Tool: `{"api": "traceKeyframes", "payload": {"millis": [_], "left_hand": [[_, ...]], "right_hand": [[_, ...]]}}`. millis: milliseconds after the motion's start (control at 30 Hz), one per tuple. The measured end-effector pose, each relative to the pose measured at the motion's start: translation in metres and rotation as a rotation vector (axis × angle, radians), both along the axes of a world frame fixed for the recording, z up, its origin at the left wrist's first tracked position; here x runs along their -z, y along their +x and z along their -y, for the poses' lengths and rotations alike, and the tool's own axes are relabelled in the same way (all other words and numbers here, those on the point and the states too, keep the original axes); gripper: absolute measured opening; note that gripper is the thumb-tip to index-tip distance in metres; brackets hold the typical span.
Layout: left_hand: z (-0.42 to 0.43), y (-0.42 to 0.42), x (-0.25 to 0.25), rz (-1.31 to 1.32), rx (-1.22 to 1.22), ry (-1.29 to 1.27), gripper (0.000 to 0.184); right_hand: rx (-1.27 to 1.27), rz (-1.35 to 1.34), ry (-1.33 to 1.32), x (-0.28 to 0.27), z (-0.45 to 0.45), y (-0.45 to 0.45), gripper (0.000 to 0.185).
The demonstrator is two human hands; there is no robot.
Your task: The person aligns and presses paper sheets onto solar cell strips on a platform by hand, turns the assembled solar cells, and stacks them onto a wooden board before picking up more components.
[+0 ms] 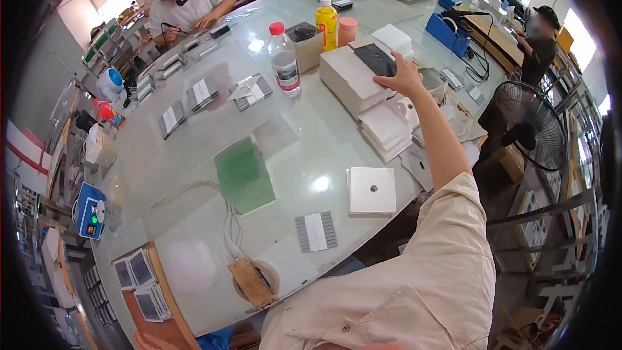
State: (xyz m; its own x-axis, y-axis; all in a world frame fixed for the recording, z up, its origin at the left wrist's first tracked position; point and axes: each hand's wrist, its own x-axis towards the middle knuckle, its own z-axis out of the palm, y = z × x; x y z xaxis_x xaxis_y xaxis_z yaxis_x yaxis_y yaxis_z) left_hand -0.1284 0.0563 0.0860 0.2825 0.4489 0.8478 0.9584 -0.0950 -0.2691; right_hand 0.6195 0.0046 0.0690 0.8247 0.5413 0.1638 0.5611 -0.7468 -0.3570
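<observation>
My right hand (407, 76) reaches forward to the right side of the table. Its thumb and fingers are around the near end of a flat black phone-like slab (374, 59). The slab lies on top of a white block-shaped stack (350, 81). Beside that hand, several loose white square sheets (383, 126) are piled against the stack, and a smaller white block (392, 39) sits behind. My left hand is not in view.
A water bottle (284, 65), a yellow bottle (326, 24) and a pink-capped container (347, 31) stand left of the stack. Nearer are white square plates (371, 194), a grey striped panel (316, 232) and a green mat (245, 175). A fan (530, 126) stands right; a person (188, 3) works opposite.
</observation>
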Motion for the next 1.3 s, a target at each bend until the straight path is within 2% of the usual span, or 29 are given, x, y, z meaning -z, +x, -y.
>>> {"api": "traceKeyframes", "payload": {"millis": [133,233,433,500,533,600,633,667,700,733,767,800,833,900,933,967,1000,1067,1133,1167,1233,1300], "left_hand": [[-0.006,0.002,0.006,0.026,0.001,-0.083,0.012],[-0.019,-0.003,0.018,0.124,0.095,0.011,0.01],[-0.025,0.002,0.021,0.203,0.182,-0.167,0.027],[-0.023,0.036,0.007,0.333,0.205,-0.056,0.023],[-0.014,0.065,-0.001,0.513,0.187,-0.072,0.021],[-0.011,0.074,-0.012,0.001,-0.039,-0.085,0.02],[-0.008,0.09,-0.012,0.566,0.125,-0.133,0.021],[-0.006,0.104,-0.013,0.618,0.209,-0.137,0.02],[-0.018,0.083,0.006,0.616,0.428,-0.117,0.018],[-0.012,0.101,0.008,0.697,0.554,-0.191,0.018],[-0.013,0.108,0.015,0.642,0.697,-0.247,0.018],[-0.012,0.11,0.027,0.596,0.859,-0.291,0.019],[-0.005,0.114,0.036,0.563,0.838,-0.383,0.02],[0.002,0.124,0.046,0.48,0.763,-0.546,0.025],[0.002,0.127,0.049,0.423,0.687,-0.608,0.029],[-0.001,0.129,0.056,0.438,0.605,-0.635,0.036],[-0.005,0.128,0.062,0.449,0.509,-0.663,0.043],[-0.013,0.124,0.069,0.399,0.478,-0.683,0.057],[-0.021,0.116,0.074,0.331,0.467,-0.732,0.06],[-0.025,0.113,0.075,0.269,0.485,-0.795,0.063],[-0.036,0.11,0.069,0.274,0.532,-0.738,0.059],[-0.049,0.104,0.063,0.423,0.576,-0.81,0.049]], "right_hand": [[-0.024,-0.01,0.046,0.002,0.003,0.0,0.095],[-0.03,-0.019,0.048,0.001,0.003,0.0,0.094],[-0.029,0.012,0.039,-0.002,0.002,-0.001,0.094],[-0.073,0.005,0.03,0.002,0.004,0.009,0.088],[-0.132,0.102,0.035,0.017,0.003,0.027,0.081],[-0.172,0.144,0.02,0.022,0.001,0.04,0.082],[-0.146,0.117,0.025,0.03,-0.001,0.049,0.085],[-0.118,0.187,0.059,0.046,-0.003,0.066,0.09],[-0.124,0.298,0.004,0.029,-0.004,0.043,0.088],[-0.144,0.761,-0.103,0.027,-0.003,0.027,0.077],[-0.283,0.945,0.034,0.014,-0.005,0.002,0.063],[-0.385,0.842,0.159,-0.003,-0.008,-0.044,0.058],[-0.482,0.73,0.27,-0.016,-0.009,-0.096,0.053],[-0.728,0.173,0.23,-0.022,0.01,-0.189,0.049],[-0.867,0.057,0.177,-0.005,0.023,-0.219,0.049],[-0.954,-0.21,0.142,-0.011,0.034,-0.262,0.047],[-0.991,-0.274,0.107,-0.006,0.042,-0.284,0.045],[-1.056,-0.348,0.086,0.01,0.054,-0.322,0.042],[-0.862,-0.45,0.196,0.028,0.063,-0.339,0.038],[-0.864,-0.446,0.2,0.031,0.061,-0.344,0.038],[-0.724,-0.536,0.352,0.033,0.061,-0.351,0.038],[-0.741,-0.468,0.356,0.024,0.041,-0.348,0.042]]}}
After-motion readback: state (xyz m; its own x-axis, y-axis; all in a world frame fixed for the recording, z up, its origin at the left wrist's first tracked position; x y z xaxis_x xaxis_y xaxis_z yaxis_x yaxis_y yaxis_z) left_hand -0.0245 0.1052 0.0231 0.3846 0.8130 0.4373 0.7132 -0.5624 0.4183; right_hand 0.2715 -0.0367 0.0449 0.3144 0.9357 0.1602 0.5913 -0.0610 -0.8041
